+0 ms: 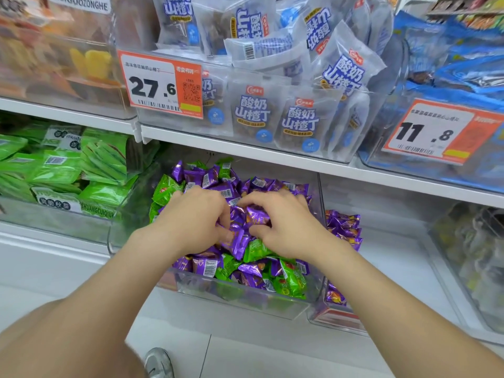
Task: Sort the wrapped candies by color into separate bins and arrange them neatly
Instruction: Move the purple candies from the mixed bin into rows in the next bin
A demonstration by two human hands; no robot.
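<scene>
At white shop shelving (pixel 245 151) — left hand (pixel 191 214) and right hand (pixel 283 227) pinch purple candies (pixel 236 241).

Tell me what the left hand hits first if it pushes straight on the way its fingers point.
The left hand points rightward into the bin; its fingertips are already among purple candies, so those come first. Just beyond, likely the right hand, though depth is unclear.

Over mid bin (pixel 245 298): upper shelf (pixel 245 152) overhangs rear; front half open from above.
Inside: candies (pixel 207 266) heaped past rim, wall to wall.
L side: green-pack bin (pixel 54 222) just beside.
R side: next bin (pixel 338 323), purple pile (pixel 345 227) at its L wall, rest free.
</scene>
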